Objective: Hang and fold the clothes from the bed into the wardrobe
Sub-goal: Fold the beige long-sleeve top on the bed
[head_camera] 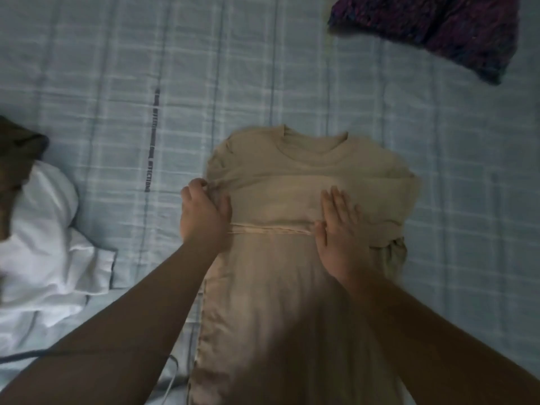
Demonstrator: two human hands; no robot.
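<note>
A beige T-shirt (pixel 292 176) lies flat on the bed, collar pointing away from me, its sleeves folded in over the body. My left hand (pixel 201 211) grips the shirt's left folded edge, fingers curled into the cloth. My right hand (pixel 339 229) lies flat with straight fingers, pressing on the right half of the shirt near a seam. The lower part of the shirt runs toward me between my arms.
The bed (pixel 117 83) has a pale blue checked sheet. A purple knitted garment (pixel 438 30) lies at the far right. White cloth (pixel 43 244) is heaped at the left, with a dark item (pixel 14 147) beyond it.
</note>
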